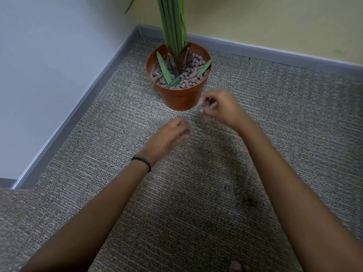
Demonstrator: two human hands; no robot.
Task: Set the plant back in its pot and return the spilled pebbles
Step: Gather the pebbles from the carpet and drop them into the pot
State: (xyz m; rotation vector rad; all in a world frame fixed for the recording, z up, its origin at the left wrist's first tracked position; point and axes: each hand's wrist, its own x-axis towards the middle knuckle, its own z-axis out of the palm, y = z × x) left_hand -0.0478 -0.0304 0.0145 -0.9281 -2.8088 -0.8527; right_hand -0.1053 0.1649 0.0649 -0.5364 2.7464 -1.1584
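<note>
An orange-brown pot [179, 97] stands upright on the carpet near the corner, with the green plant [173, 26] rising from it and pebbles [191, 75] filling its top. My right hand [220, 107] hovers just right of the pot's lower front, fingers curled round a few pebbles. My left hand [170, 134] is lower and nearer to me, blurred, fingers bent with small dark pebbles at the fingertips. A few spilled pebbles [243, 197] lie on the carpet under my right forearm.
Grey speckled carpet [117, 134] covers the floor. A grey skirting board [78, 107] runs along the pale wall at left and along the yellow wall behind the pot. A toe [235, 266] shows at the bottom edge.
</note>
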